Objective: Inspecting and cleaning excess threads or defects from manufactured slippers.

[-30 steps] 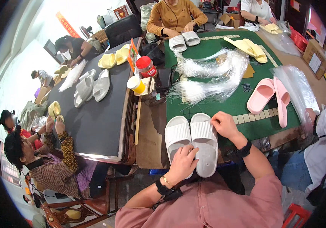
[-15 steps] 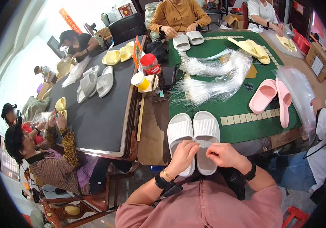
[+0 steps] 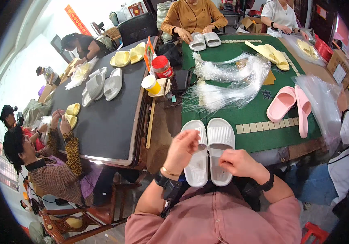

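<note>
A pair of white slippers stands side by side at the table's near edge, toes away from me: the left slipper (image 3: 196,168) and the right slipper (image 3: 221,134), each with a ribbed strap. My left hand (image 3: 181,151) is raised above the left slipper's strap, fingertips pinched together. Over the right slipper's footbed, my right hand (image 3: 239,163) has its fingers curled in. Whatever either hand may hold is too fine to make out. Beyond the slippers lies a loose bundle of clear plastic strands (image 3: 239,87), partly in clear wrapping.
Pink slippers (image 3: 282,104) and clear plastic bags (image 3: 320,107) lie to the right on the green mat (image 3: 247,140). A yellow cup (image 3: 151,84) and red-lidded jar (image 3: 162,67) stand left. Co-workers handle slippers around the dark side table (image 3: 107,122) and across from me.
My left hand has lifted and moved away to the left, widening the gap between my hands. The right hand stays over the right slipper, almost unmoved.
</note>
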Demonstrator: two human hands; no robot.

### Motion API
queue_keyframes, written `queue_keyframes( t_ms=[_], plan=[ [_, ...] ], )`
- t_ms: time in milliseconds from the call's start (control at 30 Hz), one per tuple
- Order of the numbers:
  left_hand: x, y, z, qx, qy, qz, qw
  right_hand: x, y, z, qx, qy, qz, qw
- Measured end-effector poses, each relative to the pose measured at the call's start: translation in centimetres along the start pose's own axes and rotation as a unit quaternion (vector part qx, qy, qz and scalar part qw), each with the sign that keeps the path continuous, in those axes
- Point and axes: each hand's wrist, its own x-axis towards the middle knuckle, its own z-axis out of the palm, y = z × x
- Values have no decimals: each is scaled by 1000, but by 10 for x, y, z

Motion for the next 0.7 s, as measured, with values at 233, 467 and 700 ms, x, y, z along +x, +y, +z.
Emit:
queue_keyframes(
  t_ms=[233, 467, 700],
  plan=[
    [-47, 3, -26, 171, 35, 4, 985, -16, -15, 1, -128, 231, 27, 964],
    [-104, -33, -55, 450, 1, -50, 891, -31, -14, 42, -146, 103, -16, 984],
    [-111, -42, -59, 520, -123, -30, 845, -34, -3, 53, -165, 72, 18, 983]
  ],
)
